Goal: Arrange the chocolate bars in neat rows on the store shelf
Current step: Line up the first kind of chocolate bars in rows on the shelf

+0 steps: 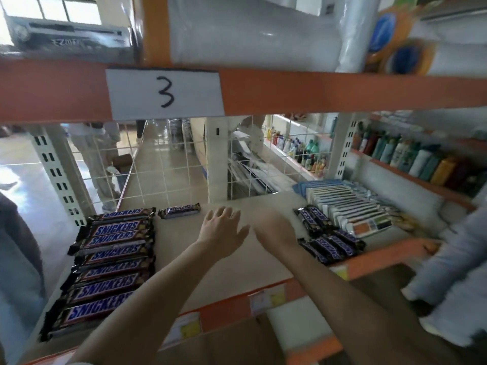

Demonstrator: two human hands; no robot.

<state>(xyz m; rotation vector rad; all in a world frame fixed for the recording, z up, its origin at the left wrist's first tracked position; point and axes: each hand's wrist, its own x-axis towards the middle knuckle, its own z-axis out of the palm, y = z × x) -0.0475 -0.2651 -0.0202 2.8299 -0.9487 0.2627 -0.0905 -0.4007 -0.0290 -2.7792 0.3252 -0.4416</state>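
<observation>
A row of large Snickers bars (105,259) lies stacked front to back at the left of the cream shelf (210,272). One small Snickers bar (179,209) lies alone at the back, just beyond the row. Several small bars (329,238) lie in a loose cluster at the right. My left hand (220,230) hovers over the shelf's middle with fingers spread, holding nothing. My right hand (274,227) is beside it, blurred, with its fingers not plainly visible.
A row of flat packets (347,206) stands right of the small bars. An orange beam with a "3" label (166,92) crosses overhead. A wire grid (158,167) backs the shelf. Another person's sleeve (453,259) rests on the shelf's right edge.
</observation>
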